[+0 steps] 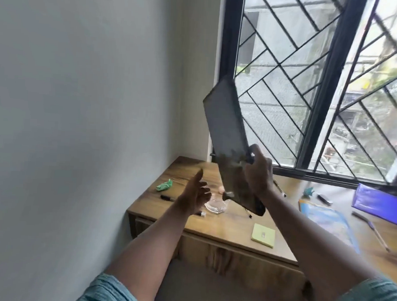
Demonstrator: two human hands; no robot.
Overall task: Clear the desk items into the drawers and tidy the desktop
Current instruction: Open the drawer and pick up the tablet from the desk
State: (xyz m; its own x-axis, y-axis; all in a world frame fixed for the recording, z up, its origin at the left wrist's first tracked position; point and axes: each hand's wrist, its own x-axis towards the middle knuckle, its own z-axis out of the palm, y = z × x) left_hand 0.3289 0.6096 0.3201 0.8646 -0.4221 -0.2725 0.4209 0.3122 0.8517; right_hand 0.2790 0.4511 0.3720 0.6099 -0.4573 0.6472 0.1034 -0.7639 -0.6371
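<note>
My right hand (258, 172) grips a closed grey laptop (226, 128) by its lower edge and holds it tilted up in the air, above the left end of the wooden desk (225, 230). A little to the left and lower, my left hand (196, 195) hovers with fingers spread and nothing in it. On the desktop lie a crumpled green wrapper (164, 185), a black marker (166, 197), a clear glass dish (215, 205), a yellow sticky-note pad (263, 235), a blue book (329, 221), a purple folder (381, 203) and pens (372, 230).
A grey wall runs along the left. Behind the desk is a window with a dark frame and diagonal bars (311, 87). A drawer front (231, 260) shows under the desktop's near edge. A small teal figure (308, 192) stands near the window sill.
</note>
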